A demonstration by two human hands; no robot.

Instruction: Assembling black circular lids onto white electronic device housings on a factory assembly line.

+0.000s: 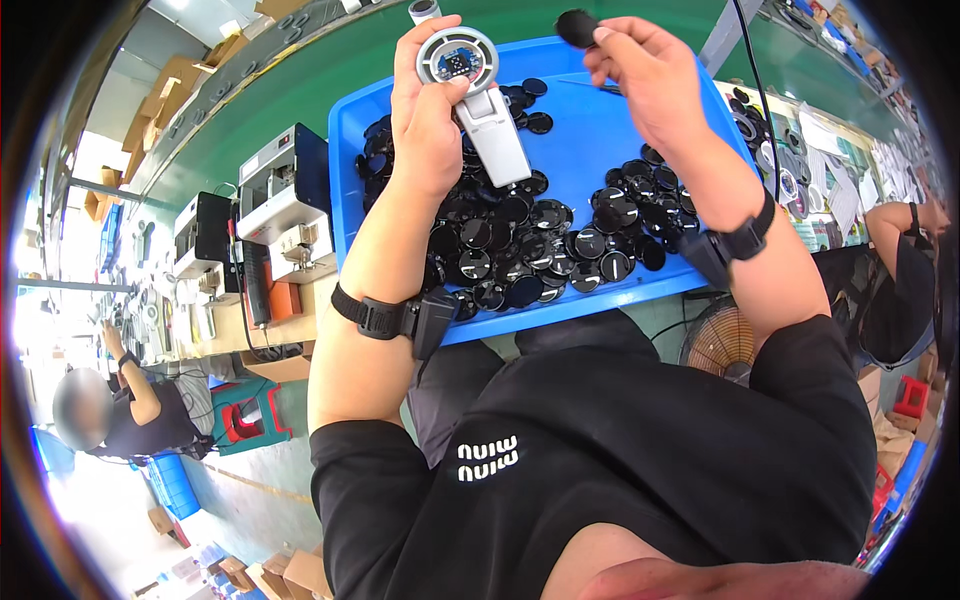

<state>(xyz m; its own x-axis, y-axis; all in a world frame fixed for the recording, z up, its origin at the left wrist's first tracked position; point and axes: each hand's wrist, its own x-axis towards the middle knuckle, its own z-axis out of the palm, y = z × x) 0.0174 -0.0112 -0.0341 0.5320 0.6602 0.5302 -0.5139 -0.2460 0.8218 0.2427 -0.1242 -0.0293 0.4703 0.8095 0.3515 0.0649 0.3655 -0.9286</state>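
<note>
My left hand (pixel 425 125) is closed around a light grey hand-held device (pixel 497 140). It has a round, ring-shaped head with a blue circuit board showing in its middle and a flat handle pointing down. The thumb lies against the head's lower rim. To the right and a little higher, my right hand (pixel 650 75) pinches a round black disc (pixel 576 29) between thumb and fingers, apart from the device. Beneath both hands is a blue plastic tray (pixel 590 140), holding many loose, glossy black discs (pixel 545 240) in heaps.
Grey-and-black bench machines (pixel 285 185) stand left of the tray on the bench. Black discs, ring parts and papers (pixel 835 165) lie to the right. A black cable (pixel 760 90) hangs by the tray's right side. One person (pixel 150 405) works at left, another (pixel 895 270) at right.
</note>
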